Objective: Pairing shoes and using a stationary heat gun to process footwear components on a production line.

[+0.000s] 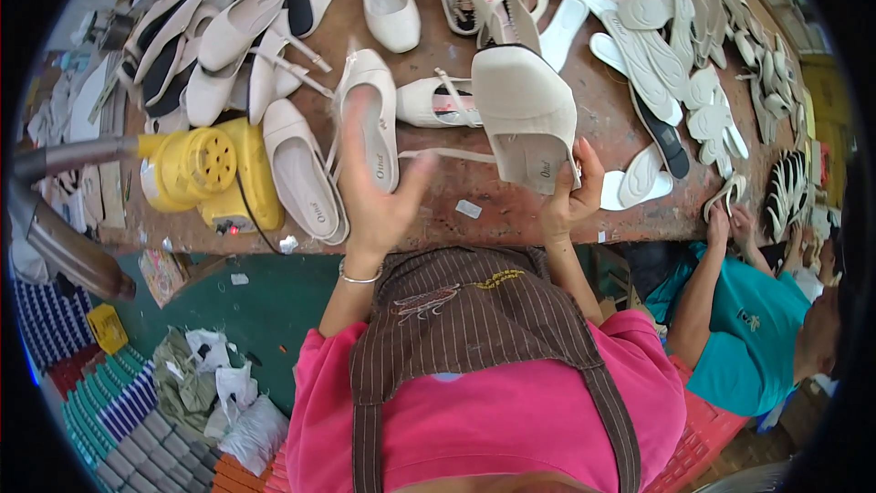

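Note:
A cream square-toed shoe [525, 96] is held up over the table, its toe pointing away from me. My right hand [575, 192] grips it by the heel end, fingers and thumb closed on its edge. My left hand [379, 192] is slightly blurred, its thumb and fingers apart, with nothing seen in it. It hovers over or beside a cream slip-on shoe [371, 82], partly covering it; whether they touch I cannot tell. Left of that hand lies another cream shoe [297, 164]. A strapped shoe [429, 102] rests on its side between my hands.
A yellow blower-like machine [205, 173] with a dark hose [73, 160] stands at the left. More cream shoes [237, 27] crowd the worn table [438, 205]. White insoles [652, 82] lie at the right. A co-worker in teal [730, 310] handles a strappy piece there. Plastic bags [246, 411] sit below.

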Motion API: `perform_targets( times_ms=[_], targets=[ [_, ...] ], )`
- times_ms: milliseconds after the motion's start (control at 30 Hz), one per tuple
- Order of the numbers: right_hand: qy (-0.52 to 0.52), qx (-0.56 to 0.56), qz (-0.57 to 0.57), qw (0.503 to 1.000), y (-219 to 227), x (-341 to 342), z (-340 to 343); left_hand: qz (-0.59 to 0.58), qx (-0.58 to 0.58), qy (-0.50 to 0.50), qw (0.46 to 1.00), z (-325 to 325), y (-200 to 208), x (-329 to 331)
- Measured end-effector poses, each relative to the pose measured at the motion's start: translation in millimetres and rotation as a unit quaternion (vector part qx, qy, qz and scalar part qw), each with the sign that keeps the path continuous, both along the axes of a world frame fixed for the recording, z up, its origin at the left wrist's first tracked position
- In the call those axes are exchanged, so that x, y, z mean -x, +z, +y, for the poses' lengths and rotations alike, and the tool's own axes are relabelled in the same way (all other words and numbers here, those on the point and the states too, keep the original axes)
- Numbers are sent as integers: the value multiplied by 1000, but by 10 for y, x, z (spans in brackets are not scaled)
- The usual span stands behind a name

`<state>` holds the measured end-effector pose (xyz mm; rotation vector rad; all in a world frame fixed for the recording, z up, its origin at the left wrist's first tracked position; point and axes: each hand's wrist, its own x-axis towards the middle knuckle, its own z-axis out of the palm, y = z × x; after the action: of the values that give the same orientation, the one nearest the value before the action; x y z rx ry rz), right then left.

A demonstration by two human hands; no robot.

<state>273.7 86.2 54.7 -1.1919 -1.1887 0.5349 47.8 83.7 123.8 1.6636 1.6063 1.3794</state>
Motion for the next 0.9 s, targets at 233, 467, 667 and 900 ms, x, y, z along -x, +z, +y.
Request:
perform_targets(
  times_ms=[233,467,667,900],
  targets=[
    [148,54,130,979,25,263,-29,-145,17,-115,983,-92,34,-432],
    [218,149,294,919,-82,376,-21,-86,-28,-66,994,-182,188,-532],
    [357,186,384,831,-97,353,74,-17,-80,-73,994,-176,276,-543],
    [375,240,503,741,103,423,82,-18,-109,-51,993,-155,265,-565]
  ],
)
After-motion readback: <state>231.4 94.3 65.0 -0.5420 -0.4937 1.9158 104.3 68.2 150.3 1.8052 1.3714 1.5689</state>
